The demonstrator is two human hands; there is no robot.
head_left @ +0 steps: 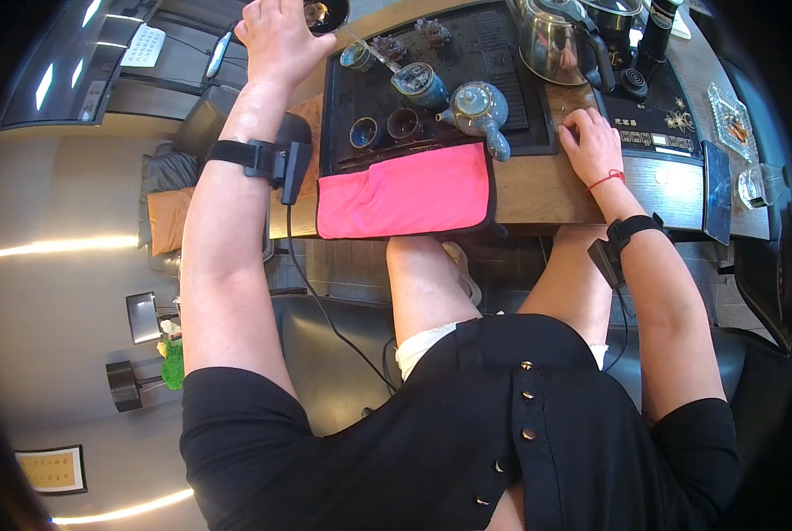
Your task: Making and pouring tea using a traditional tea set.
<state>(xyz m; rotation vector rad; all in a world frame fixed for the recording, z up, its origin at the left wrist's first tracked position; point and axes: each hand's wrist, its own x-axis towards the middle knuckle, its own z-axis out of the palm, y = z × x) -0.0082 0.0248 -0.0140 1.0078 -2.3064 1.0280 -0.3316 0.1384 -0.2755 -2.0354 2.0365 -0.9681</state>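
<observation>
At the top edge of the view, my left hand is beside a dark bowl with brown contents. Its thumb lies just below the bowl; the picture does not settle whether it grips it. My right hand rests on the wooden table between the tea tray and the cooktop, fingers loosely bent, holding nothing. On the black tea tray stand a blue side-handled teapot, a blue pitcher with a long-handled strainer across it, and small cups. A pink cloth lies along its near side.
A steel kettle stands at the back right, by a black induction cooktop. Farther right are a glass ashtray, a clear glass and a dark phone-like slab. Small purplish figurines sit on the tray.
</observation>
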